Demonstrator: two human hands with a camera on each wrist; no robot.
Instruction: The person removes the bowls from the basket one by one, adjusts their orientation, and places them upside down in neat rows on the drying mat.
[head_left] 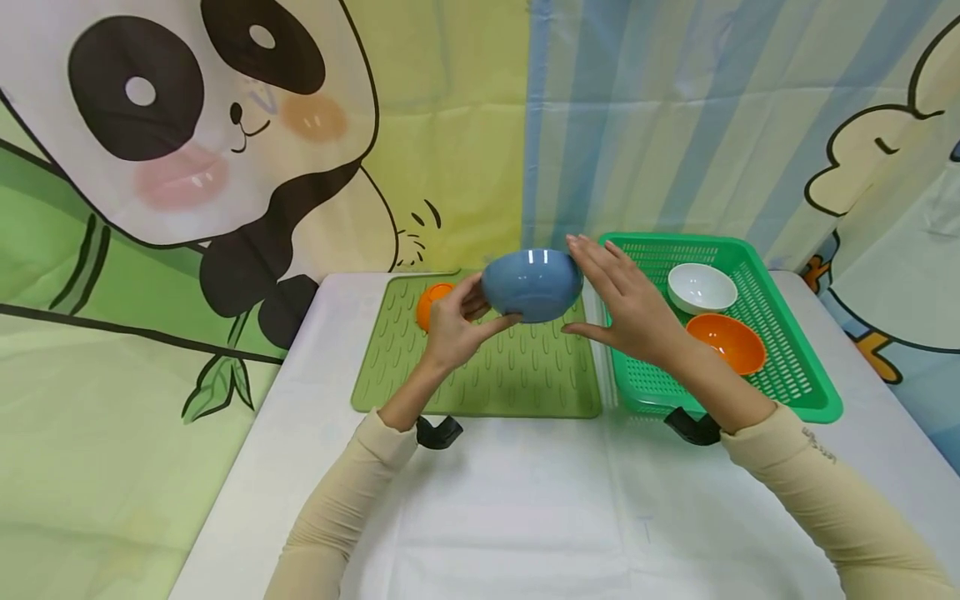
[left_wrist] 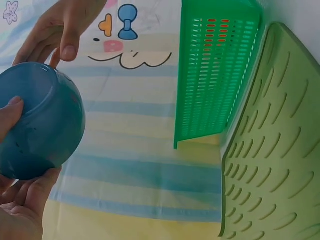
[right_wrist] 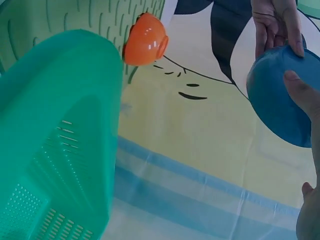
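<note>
White table (head_left: 517,508) stands before panda-printed cloth (head_left: 457,125), a blue bowl (head_left: 532,287) held above.

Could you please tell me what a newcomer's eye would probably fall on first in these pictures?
Probably the glossy blue bowl, held above the green mat in the left hand, with the right hand close beside it. Next might come the large cartoon panda on the backdrop at the head view's upper left, then the bright green basket on the right, holding a white bowl and an orange bowl.
</note>
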